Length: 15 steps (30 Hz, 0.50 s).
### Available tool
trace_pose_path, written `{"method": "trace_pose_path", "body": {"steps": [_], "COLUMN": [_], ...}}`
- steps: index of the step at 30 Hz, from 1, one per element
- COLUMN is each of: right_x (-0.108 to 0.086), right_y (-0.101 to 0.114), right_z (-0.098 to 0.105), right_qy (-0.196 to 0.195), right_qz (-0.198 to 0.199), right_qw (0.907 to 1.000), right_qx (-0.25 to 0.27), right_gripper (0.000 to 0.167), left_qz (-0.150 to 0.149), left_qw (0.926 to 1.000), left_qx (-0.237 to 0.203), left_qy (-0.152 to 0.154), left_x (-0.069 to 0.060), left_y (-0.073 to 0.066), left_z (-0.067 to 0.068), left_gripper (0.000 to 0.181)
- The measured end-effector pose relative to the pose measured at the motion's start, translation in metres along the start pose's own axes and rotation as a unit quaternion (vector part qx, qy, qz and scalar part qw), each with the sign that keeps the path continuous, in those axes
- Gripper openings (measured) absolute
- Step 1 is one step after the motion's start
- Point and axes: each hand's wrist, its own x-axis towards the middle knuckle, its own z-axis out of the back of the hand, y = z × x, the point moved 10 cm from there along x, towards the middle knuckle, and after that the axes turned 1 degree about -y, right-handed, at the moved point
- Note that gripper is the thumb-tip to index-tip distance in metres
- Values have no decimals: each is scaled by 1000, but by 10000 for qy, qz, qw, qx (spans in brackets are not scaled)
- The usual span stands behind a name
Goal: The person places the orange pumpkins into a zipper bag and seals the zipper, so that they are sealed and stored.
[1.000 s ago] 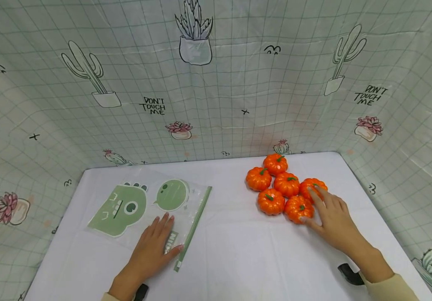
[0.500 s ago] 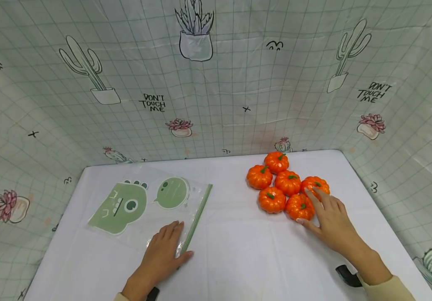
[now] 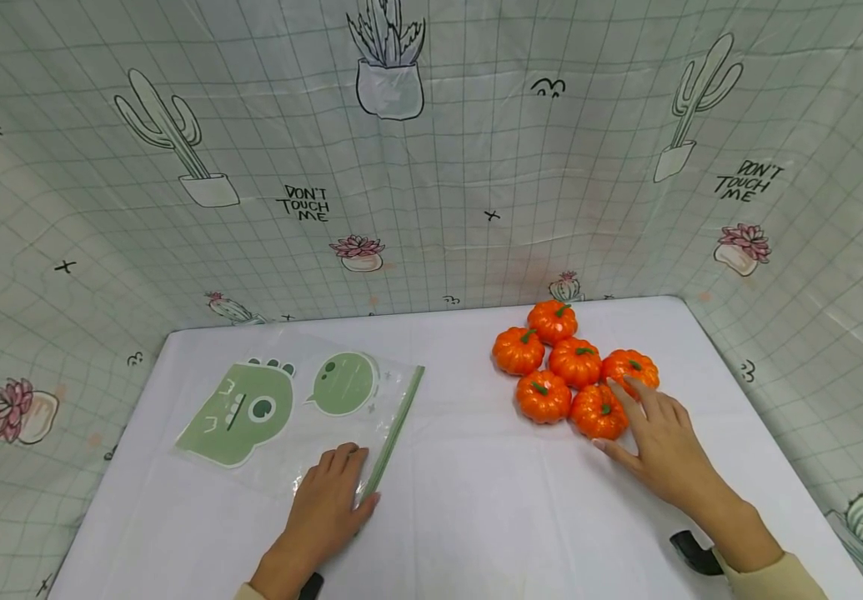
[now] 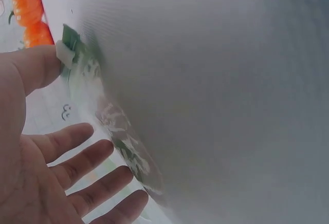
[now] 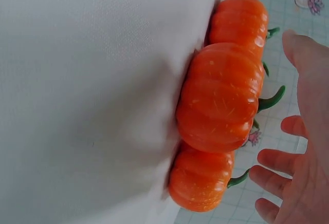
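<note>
While bag (image 3: 284,410) lies under spread left hand (image 3: 326,504), pumpkins (image 3: 574,364) sit near spread right hand (image 3: 660,443).

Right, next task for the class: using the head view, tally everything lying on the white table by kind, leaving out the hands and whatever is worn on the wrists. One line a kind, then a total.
Orange pumpkins: 6
Clear bag with green prints: 1
Total: 7

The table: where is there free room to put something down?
Bare table shows between the plastic bag and the six pumpkins, and nearer, between the left hand and the right hand. It is crowded around the pumpkins and right hand, and where the left hand is over the bag.
</note>
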Motion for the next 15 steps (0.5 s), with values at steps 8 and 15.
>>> {"method": "trace_pose_path", "body": {"steps": [8, 15], "right_x": [-1, -2], "right_y": [1, 3], "right_z": [-2, 0], "right_qy": [160, 20], "right_qz": [-104, -18], "right_qw": [9998, 10000], "right_qx": [4, 13], "right_gripper": [89, 89], "left_qz": [51, 188], "left_qw": [9996, 9991], "left_qx": [30, -85], "left_qy": [-264, -370], "left_x": [1, 4], "left_y": [0, 2], "left_z": [5, 9], "left_gripper": [38, 19]}}
